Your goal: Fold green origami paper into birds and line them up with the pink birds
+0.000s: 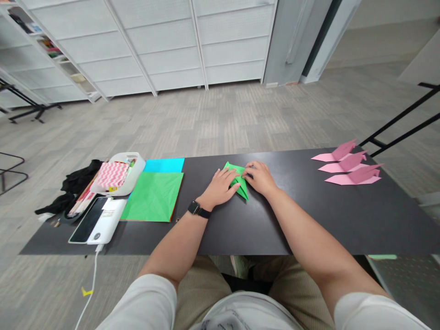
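Observation:
A piece of folded green origami paper (pixel 243 187) lies on the dark table in front of me, with pointed corners at its top and bottom. My left hand (pixel 222 185) rests flat over its left part, fingers stretched out and thumb apart, pressing it down. At the right edge of the paper, my right hand (pixel 260 178) has its fingers curled and pinched on the fold. Both hands hide much of the paper's middle.
Three pink folded paper birds (pixel 349 167) stand at the table's right end. To the left lie a stack of green square sheets (pixel 154 195), a blue sheet (pixel 168 164), a white basket (pixel 135 176), a phone (pixel 90 220) and a cabled white power bank (pixel 107 222).

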The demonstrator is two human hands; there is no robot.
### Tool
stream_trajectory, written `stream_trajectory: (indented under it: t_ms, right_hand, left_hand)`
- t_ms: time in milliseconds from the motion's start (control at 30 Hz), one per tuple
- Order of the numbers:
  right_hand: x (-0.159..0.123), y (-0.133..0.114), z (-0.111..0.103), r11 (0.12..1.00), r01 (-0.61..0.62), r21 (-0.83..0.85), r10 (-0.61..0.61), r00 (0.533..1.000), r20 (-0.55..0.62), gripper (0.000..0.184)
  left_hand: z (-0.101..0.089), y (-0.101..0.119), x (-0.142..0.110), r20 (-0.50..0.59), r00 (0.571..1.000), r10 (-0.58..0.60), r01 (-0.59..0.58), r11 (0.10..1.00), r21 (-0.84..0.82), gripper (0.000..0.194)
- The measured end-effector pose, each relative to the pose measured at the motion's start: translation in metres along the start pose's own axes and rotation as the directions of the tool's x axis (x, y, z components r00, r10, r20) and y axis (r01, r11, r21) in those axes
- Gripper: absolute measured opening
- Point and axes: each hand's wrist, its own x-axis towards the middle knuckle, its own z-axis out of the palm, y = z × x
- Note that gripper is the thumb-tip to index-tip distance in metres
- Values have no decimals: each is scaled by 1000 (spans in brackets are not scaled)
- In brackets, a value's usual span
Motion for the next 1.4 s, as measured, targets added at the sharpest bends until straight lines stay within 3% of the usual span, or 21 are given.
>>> stream_trajectory:
  t_ms: [200, 567, 900, 1400]
  right_hand:
    - [-1, 1, -4, 1000, 13, 6, -13, 1000, 17, 9]
    - [-8, 7, -8, 999, 50, 3, -50, 992, 114, 19]
    - [-18, -4, -21, 998, 36, -59, -21, 969, 245, 39]
    - [-22, -10, -30, 999, 28, -46, -10, 941, 339, 57]
  left_hand:
    - [1, 0, -1, -2, 1000, -29, 29, 1000, 8, 40]
    - [-1, 1, -1, -77, 997, 33, -28, 997, 67, 34]
    - [3, -5, -2, -15, 999, 28, -27, 998, 52, 35]
    - [3, -4, -2, 11, 1000, 7, -8, 999, 36, 33]
